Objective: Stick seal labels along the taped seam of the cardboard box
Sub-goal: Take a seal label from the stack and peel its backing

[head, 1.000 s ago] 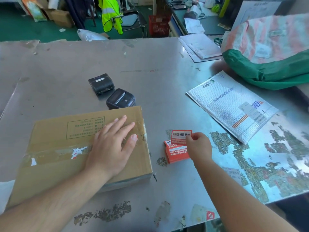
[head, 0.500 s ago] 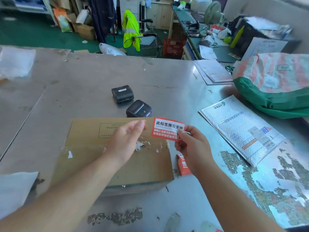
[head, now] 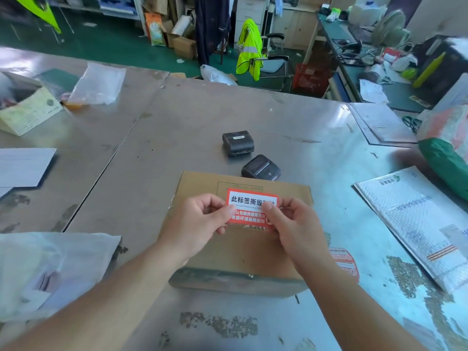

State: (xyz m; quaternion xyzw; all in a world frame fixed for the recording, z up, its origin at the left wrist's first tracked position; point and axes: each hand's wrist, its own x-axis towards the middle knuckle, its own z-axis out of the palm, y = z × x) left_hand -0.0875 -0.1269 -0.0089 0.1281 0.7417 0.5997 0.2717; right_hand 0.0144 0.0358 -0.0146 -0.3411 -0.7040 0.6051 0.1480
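A brown cardboard box [head: 243,252] lies flat on the metal table [head: 182,127] in front of me. Above its top I hold a red and white seal label [head: 249,201] with both hands. My left hand [head: 200,221] pinches the label's left edge. My right hand [head: 293,224] pinches its right edge, thumb over the print. My hands and the label hide the box's taped seam. A small stack of red labels [head: 345,264] lies on the table to the right of the box.
Two black handheld printers [head: 238,142] [head: 260,169] sit just behind the box. A white bubble mailer [head: 417,221] lies at the right, a green and pink sack [head: 448,153] beyond it. Plastic bags [head: 50,264] lie at the left, an open carton [head: 27,110] at far left.
My left hand has left the box top and now pinches the label's left edge. The label has moved left, over the box. The view has tilted up.
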